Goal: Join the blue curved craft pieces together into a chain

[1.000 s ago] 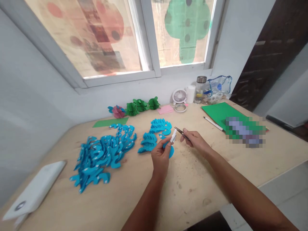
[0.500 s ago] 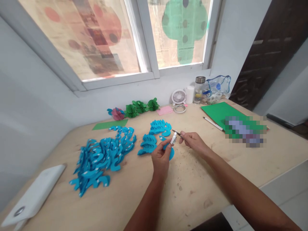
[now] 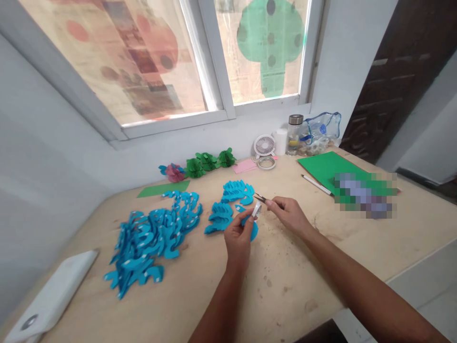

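My left hand (image 3: pixel 238 234) is closed, pinching a small white strip (image 3: pixel 256 209) that looks like double-sided tape. Just right of it, my right hand (image 3: pixel 285 212) grips dark tweezers (image 3: pixel 260 198) whose two thin tips are apart, close above the strip. A round blue paper piece (image 3: pixel 254 230) shows partly behind my left fingers, with a small blue scrap (image 3: pixel 240 208) bearing a white patch beside it. Two stacks of blue cut paper, a nearer one (image 3: pixel 219 217) and a farther one (image 3: pixel 237 190), lie just beyond my left hand.
A large heap of blue paper cut-outs with white patches (image 3: pixel 153 233) lies on the left. Green paper flowers (image 3: pixel 207 161), a small fan (image 3: pixel 264 145), a tape roll (image 3: pixel 266 163) and a bottle (image 3: pixel 294 136) line the wall. Green sheets (image 3: pixel 321 166) and a pen (image 3: pixel 316 184) lie right.
The tweezers' tips have spread apart and drawn slightly away from the white strip. My left hand keeps its hold, and the view has shifted a little.
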A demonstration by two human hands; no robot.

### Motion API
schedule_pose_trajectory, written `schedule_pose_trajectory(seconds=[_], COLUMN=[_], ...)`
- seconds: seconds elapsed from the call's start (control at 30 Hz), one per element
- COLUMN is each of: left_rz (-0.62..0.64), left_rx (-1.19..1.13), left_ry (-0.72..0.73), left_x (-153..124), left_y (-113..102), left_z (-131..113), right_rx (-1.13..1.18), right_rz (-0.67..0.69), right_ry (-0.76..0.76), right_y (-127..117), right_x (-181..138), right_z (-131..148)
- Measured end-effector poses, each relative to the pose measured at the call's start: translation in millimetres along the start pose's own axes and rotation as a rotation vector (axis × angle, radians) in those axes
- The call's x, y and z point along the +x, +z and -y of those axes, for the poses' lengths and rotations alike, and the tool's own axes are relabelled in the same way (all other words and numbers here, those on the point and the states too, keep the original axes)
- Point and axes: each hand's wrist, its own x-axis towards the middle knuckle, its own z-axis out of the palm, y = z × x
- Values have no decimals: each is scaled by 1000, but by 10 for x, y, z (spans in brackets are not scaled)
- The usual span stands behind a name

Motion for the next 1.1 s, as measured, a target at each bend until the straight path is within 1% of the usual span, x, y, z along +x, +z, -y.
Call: schedule_pose_trajectory(seconds=[0.17, 0.33, 0.5, 0.7, 0.8, 1.1], left_rz=[-33, -26, -20, -62, -80, -31], left_rx=[-24, -48, -45, -45, -67, -84], left_ry=[11, -4, -18, -44, -50, -30], left_x=[-2, -26, -28, -2, -3, -1], left_y=[5, 24, 28, 13, 13, -12], left_z=[-25, -66, -80, -85, -93, -46], right_rx=[-22, -19, 4, 32, 54, 119], right_rz=[3, 46, 58, 16, 25, 95], right_ry=[-22, -31, -46, -5, 22, 6], right_y=[6, 12, 18, 14, 13, 26], right_x=[-7, -25, -39, -29, -26, -37], right_z=[19, 46, 58, 43, 44, 53])
